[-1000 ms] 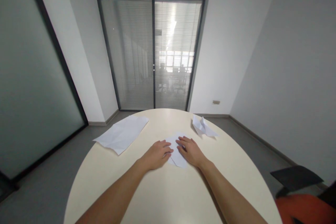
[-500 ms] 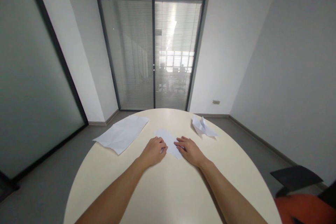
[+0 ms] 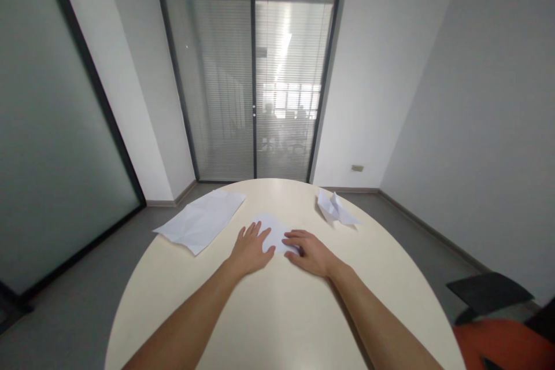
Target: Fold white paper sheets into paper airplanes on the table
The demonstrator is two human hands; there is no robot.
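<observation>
A small sheet of white folded paper lies on the round table between my two hands. My left hand is spread over the left part of the paper, thumb held away from the fingers. At the paper's right side, my right hand rests with curved fingers on it, and a gap shows between fingers and thumb. Both palms hide parts of the paper's edges.
The cream round table bears a larger creased white sheet at the left edge. A folded paper piece with raised points stands at the right rear. A red-and-black chair is at the lower right.
My left hand has opened from a closed grip and spread its fingers on the paper. My right hand has shifted slightly left over the paper, fingers more curved.
</observation>
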